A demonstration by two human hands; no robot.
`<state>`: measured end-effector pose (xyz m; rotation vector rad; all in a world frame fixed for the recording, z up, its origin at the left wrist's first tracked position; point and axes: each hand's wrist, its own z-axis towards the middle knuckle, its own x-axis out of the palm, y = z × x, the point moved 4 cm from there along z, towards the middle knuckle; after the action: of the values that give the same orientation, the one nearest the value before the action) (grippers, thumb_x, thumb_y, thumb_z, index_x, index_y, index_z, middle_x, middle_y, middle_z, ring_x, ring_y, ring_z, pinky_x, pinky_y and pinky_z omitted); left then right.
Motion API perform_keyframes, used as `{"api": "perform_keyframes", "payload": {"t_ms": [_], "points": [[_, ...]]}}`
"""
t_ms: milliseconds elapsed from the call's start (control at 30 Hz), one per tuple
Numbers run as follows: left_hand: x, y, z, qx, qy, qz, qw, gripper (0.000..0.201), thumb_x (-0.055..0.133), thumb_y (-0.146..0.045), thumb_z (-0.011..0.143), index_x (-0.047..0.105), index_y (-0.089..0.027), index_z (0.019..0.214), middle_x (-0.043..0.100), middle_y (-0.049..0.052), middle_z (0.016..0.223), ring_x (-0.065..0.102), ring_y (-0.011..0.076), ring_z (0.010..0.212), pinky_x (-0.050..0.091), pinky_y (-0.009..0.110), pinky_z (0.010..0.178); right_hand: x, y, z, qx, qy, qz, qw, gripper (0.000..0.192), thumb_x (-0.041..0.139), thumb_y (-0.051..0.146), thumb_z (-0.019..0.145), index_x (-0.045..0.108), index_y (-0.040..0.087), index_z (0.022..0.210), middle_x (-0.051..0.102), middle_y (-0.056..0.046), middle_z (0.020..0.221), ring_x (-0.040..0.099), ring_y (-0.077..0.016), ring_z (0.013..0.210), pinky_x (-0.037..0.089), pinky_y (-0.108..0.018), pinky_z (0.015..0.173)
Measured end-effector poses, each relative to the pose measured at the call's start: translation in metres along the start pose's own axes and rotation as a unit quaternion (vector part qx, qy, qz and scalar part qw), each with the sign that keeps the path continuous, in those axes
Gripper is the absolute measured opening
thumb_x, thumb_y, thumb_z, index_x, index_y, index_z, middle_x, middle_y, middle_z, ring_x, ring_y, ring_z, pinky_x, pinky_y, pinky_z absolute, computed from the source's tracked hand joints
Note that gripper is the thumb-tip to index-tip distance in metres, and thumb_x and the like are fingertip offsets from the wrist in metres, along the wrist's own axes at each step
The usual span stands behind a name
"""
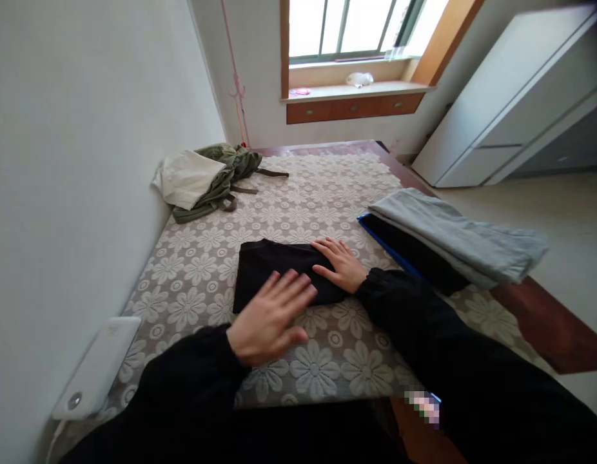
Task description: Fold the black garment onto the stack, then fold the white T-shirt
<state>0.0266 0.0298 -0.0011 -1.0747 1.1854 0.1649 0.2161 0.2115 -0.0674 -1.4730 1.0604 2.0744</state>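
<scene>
The right hand [341, 265] lies flat, fingers slightly apart, on a black cloth [279, 256]; the left hand [272, 319], blurred, fingers spread, is over its near edge, contact unclear. Plain and folded into a flat rectangle, it rests on the tablecloth [318, 203]. Beyond, a green bag [235, 161], contents hidden, lies partly under a white cloth [189, 177].

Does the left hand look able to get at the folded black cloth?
Probably yes: the left hand is open at the near edge of the black cloth, nothing visible blocking it; the right hand covers only the right part.
</scene>
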Motion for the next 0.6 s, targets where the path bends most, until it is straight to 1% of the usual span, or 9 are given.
{"api": "perform_keyframes", "payload": {"t_ms": [67, 100, 167, 233, 300, 400, 500, 567, 600], "points": [[-0.004, 0.011, 0.000, -0.059, -0.014, 0.058, 0.996, 0.086, 0.042, -0.067, 0.105, 0.022, -0.017, 0.171, 0.022, 0.016, 0.175, 0.012, 0.0402, 0.164, 0.007, 0.069, 0.132, 0.000, 0.001, 0.000, 0.001, 0.002, 0.003, 1.000, 0.066, 0.046, 0.059, 0.106, 0.046, 0.024, 0.162, 0.047, -0.010, 0.166, 0.031, -0.0352, 0.160, 0.021, -0.063, 0.132], [0.007, 0.003, -0.002, -0.008, 0.027, 0.049, 0.998, 0.087, 0.044, -0.067, 0.104, 0.022, -0.017, 0.171, 0.026, 0.016, 0.174, 0.012, 0.0390, 0.164, 0.006, 0.068, 0.132, 0.000, 0.001, 0.000, 0.002, 0.002, 0.005, 1.000, 0.066, 0.047, 0.059, 0.106, 0.046, 0.024, 0.161, 0.047, -0.010, 0.165, 0.032, -0.0353, 0.159, 0.021, -0.063, 0.132], [0.042, -0.032, -0.013, 0.173, 0.182, -0.032, 0.967, 0.063, 0.032, -0.051, 0.112, 0.026, -0.029, 0.171, 0.046, 0.002, 0.167, 0.026, 0.0207, 0.162, 0.008, 0.046, 0.138, -0.001, 0.001, 0.000, 0.001, 0.000, 0.007, 1.000, 0.065, 0.047, 0.059, 0.105, 0.047, 0.025, 0.161, 0.048, -0.010, 0.164, 0.033, -0.0355, 0.159, 0.021, -0.064, 0.132], [0.058, -0.056, -0.020, 0.241, 0.226, -0.080, 0.940, 0.058, 0.023, -0.044, 0.114, 0.029, -0.030, 0.170, 0.051, -0.003, 0.162, 0.032, 0.0121, 0.159, 0.008, 0.032, 0.137, -0.001, 0.001, 0.000, 0.001, -0.007, 0.008, 1.000, 0.066, 0.049, 0.059, 0.105, 0.046, 0.025, 0.161, 0.049, -0.011, 0.163, 0.034, -0.0356, 0.159, 0.022, -0.063, 0.132], [0.045, -0.047, -0.013, 0.198, 0.157, -0.058, 0.966, 0.059, 0.029, -0.046, 0.113, 0.025, -0.034, 0.171, 0.038, -0.005, 0.170, 0.022, 0.0170, 0.163, 0.004, 0.041, 0.138, -0.001, 0.000, 0.000, -0.002, -0.015, 0.009, 1.000, 0.067, 0.050, 0.059, 0.104, 0.045, 0.024, 0.161, 0.049, -0.012, 0.163, 0.034, -0.0355, 0.158, 0.023, -0.063, 0.132], [-0.015, 0.033, 0.004, -0.007, 0.004, 0.073, 0.997, 0.073, 0.039, -0.067, 0.106, 0.031, -0.031, 0.169, 0.029, 0.004, 0.175, 0.020, 0.0328, 0.165, 0.006, 0.062, 0.135, 0.000, -0.001, 0.000, -0.008, -0.018, 0.014, 1.000, 0.068, 0.051, 0.059, 0.104, 0.046, 0.023, 0.161, 0.050, -0.013, 0.162, 0.035, -0.0354, 0.158, 0.024, -0.063, 0.132], [-0.076, 0.118, 0.004, -0.235, -0.127, 0.199, 0.943, 0.068, 0.034, -0.055, 0.109, 0.038, -0.017, 0.166, 0.034, 0.015, 0.173, 0.022, 0.0387, 0.164, 0.008, 0.070, 0.132, 0.001, -0.002, 0.000, -0.005, -0.022, 0.014, 1.000, 0.065, 0.050, 0.057, 0.104, 0.047, 0.023, 0.160, 0.051, -0.013, 0.162, 0.035, -0.0357, 0.158, 0.024, -0.063, 0.131], [-0.093, 0.130, -0.001, -0.299, -0.215, 0.227, 0.902, 0.069, 0.031, -0.052, 0.110, 0.038, -0.010, 0.164, 0.033, 0.021, 0.172, 0.019, 0.0421, 0.164, 0.013, 0.073, 0.130, 0.002, -0.002, 0.000, -0.006, -0.026, 0.013, 1.000, 0.064, 0.050, 0.056, 0.104, 0.048, 0.023, 0.159, 0.051, -0.013, 0.162, 0.035, -0.0359, 0.158, 0.023, -0.064, 0.131], [-0.091, 0.120, 0.000, -0.275, -0.233, 0.230, 0.904, 0.069, 0.029, -0.051, 0.110, 0.036, -0.010, 0.165, 0.033, 0.021, 0.172, 0.017, 0.0408, 0.164, 0.015, 0.070, 0.131, 0.003, -0.003, 0.000, -0.009, -0.027, 0.013, 1.000, 0.064, 0.051, 0.056, 0.104, 0.048, 0.023, 0.159, 0.051, -0.013, 0.162, 0.035, -0.0360, 0.158, 0.023, -0.064, 0.131]]}}
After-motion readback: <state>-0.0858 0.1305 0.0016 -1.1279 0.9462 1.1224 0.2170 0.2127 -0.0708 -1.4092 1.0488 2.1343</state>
